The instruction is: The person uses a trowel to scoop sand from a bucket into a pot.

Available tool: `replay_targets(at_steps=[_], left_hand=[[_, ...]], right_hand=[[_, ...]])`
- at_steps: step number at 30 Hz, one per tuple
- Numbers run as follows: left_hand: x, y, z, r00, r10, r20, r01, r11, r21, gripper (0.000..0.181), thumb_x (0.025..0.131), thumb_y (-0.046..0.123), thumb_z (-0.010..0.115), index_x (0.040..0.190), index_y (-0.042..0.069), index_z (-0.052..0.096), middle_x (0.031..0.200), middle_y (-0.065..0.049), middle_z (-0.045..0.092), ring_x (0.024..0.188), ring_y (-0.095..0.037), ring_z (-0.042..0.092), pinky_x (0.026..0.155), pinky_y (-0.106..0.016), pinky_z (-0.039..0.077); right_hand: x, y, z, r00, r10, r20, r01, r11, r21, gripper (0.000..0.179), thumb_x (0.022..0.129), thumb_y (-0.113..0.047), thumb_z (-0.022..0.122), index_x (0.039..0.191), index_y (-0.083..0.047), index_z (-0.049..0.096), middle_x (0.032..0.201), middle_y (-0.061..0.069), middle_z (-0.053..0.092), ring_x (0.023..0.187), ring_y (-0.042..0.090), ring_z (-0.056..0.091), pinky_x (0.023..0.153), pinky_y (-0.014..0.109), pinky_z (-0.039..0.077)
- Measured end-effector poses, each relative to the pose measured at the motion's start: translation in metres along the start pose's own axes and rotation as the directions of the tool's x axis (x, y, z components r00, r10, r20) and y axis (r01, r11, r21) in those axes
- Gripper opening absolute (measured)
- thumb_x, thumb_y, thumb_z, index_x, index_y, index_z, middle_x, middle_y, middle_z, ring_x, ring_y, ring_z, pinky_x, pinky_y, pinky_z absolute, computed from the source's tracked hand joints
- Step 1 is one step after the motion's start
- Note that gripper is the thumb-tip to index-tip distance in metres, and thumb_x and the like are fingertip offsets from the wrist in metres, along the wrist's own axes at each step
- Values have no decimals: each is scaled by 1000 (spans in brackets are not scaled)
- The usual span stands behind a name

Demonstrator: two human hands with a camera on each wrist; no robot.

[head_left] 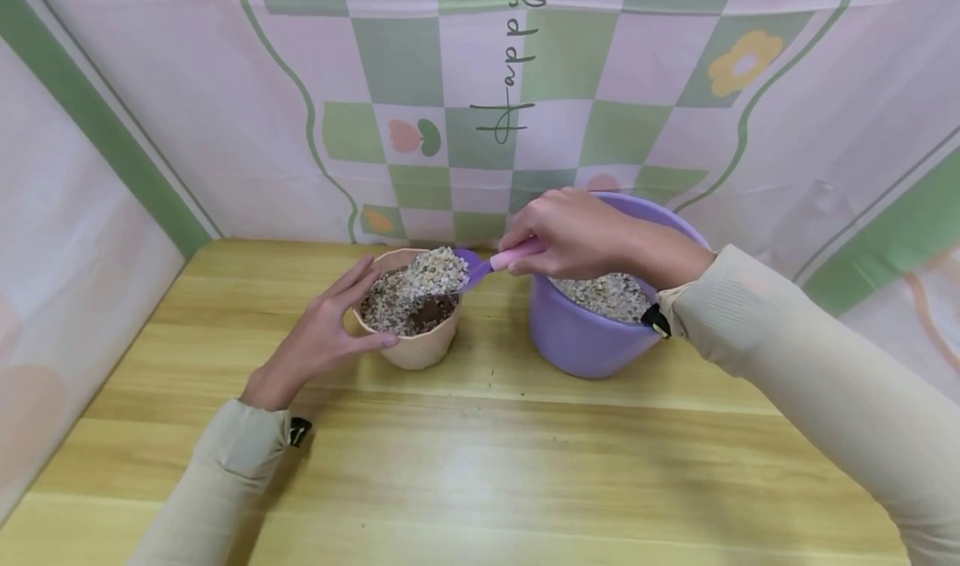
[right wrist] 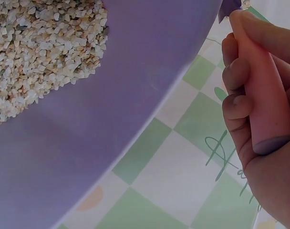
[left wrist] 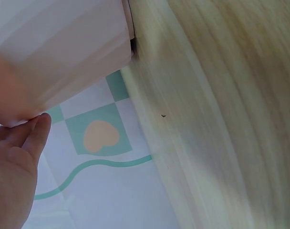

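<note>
My right hand [head_left: 573,232] grips the pink handle [right wrist: 266,95] of a small trowel with a purple blade [head_left: 474,269]. The blade is over the right rim of a peach flowerpot [head_left: 423,351], with a heap of pale gravel [head_left: 438,272] at its tip. Inside the pot, gravel partly covers dark brown soil [head_left: 433,313]. My left hand [head_left: 322,333] holds the pot from the left, thumb at the front rim and fingers round the far side. In the left wrist view, fingers [left wrist: 37,136] lie against the pot's wall [left wrist: 83,47].
A large purple bucket [head_left: 577,345] of gravel [head_left: 607,298] stands right of the pot, under my right forearm. Both stand on a wooden table [head_left: 465,466], with a few dark crumbs in front. Behind hangs a checkered cloth [head_left: 480,74] with the word Happy.
</note>
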State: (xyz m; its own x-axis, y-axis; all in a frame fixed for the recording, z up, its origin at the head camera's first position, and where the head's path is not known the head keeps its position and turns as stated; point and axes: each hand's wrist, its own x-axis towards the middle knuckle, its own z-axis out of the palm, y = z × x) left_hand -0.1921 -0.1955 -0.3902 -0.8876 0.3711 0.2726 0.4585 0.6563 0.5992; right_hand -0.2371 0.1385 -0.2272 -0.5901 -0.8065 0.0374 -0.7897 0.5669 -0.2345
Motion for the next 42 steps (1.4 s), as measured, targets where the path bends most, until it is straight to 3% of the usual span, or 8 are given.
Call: replay_targets(at_steps=[13,18,24,35,42], left_hand=[[-1,-1,0,1000,-6,5,6,1000,7,100,78,54,80,154,9,33,165,5,13,148,-35,23,115,-61,25],[-1,-1,0,1000,9,-3,-9,1000,-1,100,78,51,82,153,6,35,165,3,14,147,-37,24,115,-61,26],[-1,-1,-1,1000,8,-3,-8,1000,0,100,78,51,82,153,7,34,165,3,14,147,-37,24,114,-61,26],[-1,0,-1,1000,5,-4,-5,1000,2,100,78,50,82,155,10,32,166,3,14,146,-39,25,113,-63,26],[-1,-1,1,1000,11,-15,-11,1000,-4,100,78,50,82,156,13,32,165,3,15,147,-38,25,113,-63,26]], right_hand=[[7,-4,2,999,18,49,-16,999,-35,4,89,-21,76,91,-22,80,68,-13,63,56,10,49,55,31,43],[11,-6,3,997,-4,72,8,998,-56,11,92,-25,73,81,-25,76,58,-12,54,52,8,42,51,30,37],[12,-8,3,996,2,91,4,997,-71,10,93,-26,72,86,-24,78,59,-14,57,50,7,45,49,30,37],[14,-13,-2,994,17,107,-8,996,-85,37,98,-33,65,62,-23,61,49,-10,37,46,7,31,46,27,27],[19,-17,-2,992,37,117,-23,993,-115,29,97,-34,66,69,-25,70,50,-11,47,46,8,37,46,28,30]])
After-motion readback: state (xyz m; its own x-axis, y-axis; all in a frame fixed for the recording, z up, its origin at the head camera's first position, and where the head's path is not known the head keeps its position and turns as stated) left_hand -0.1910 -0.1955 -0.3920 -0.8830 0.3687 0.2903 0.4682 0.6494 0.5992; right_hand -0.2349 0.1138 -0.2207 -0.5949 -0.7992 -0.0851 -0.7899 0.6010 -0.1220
